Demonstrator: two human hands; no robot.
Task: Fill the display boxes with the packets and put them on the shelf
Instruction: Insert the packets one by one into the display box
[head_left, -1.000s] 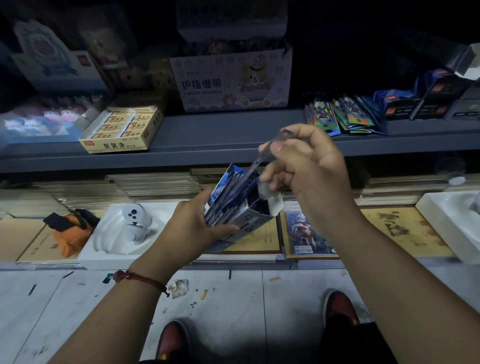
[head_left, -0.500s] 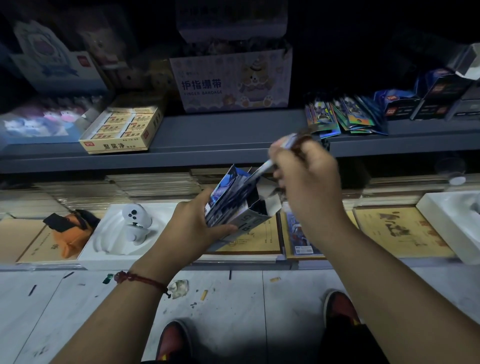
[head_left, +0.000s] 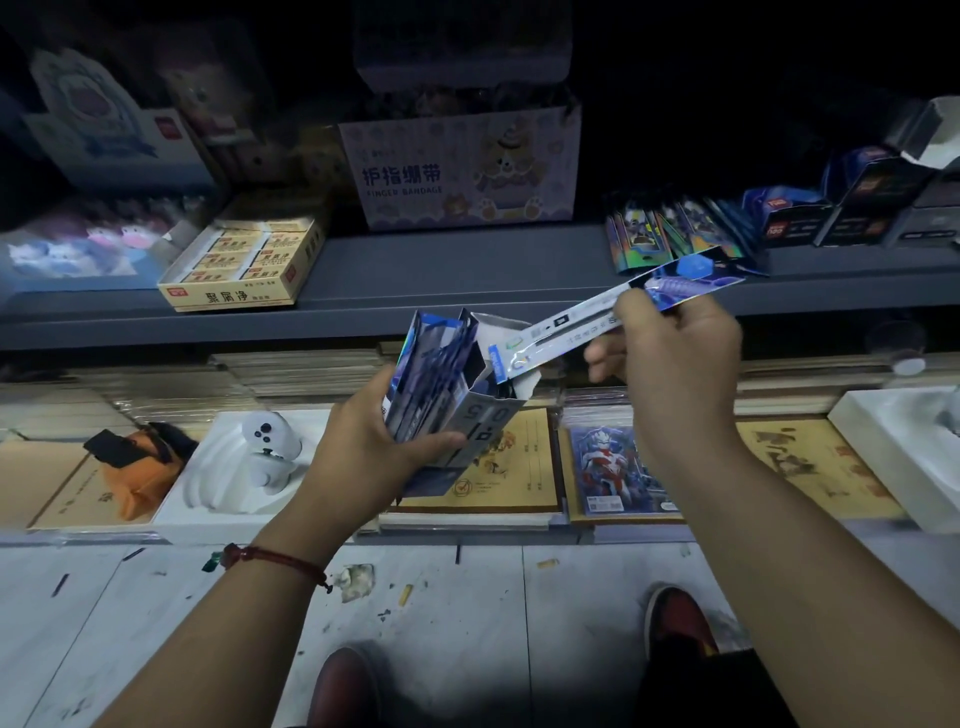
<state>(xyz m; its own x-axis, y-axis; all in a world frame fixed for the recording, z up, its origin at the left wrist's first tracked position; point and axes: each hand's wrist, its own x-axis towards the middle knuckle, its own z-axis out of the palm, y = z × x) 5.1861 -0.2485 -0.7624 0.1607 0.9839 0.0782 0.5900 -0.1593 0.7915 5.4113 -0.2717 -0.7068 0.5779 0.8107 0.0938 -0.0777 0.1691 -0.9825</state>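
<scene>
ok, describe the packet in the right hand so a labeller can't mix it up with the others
In front of the grey shelf, the left hand grips a display box of upright packets. The right hand pinches one long packet, slanting up-right from the box's open top. Unlike those and the loose pile on the shelf, it is held in mid-air, pale printed side showing.

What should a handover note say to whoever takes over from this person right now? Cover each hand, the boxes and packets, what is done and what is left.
Left hand: grips the display box, which holds several packets upright.
Right hand: pinches one long packet, its lower end at the box's open top.
Loose packets lie on the shelf, beside dark boxes.
Done: box partly filled.
Left: seat this packet, probably add the loose ones, set the box on the shelf.
</scene>
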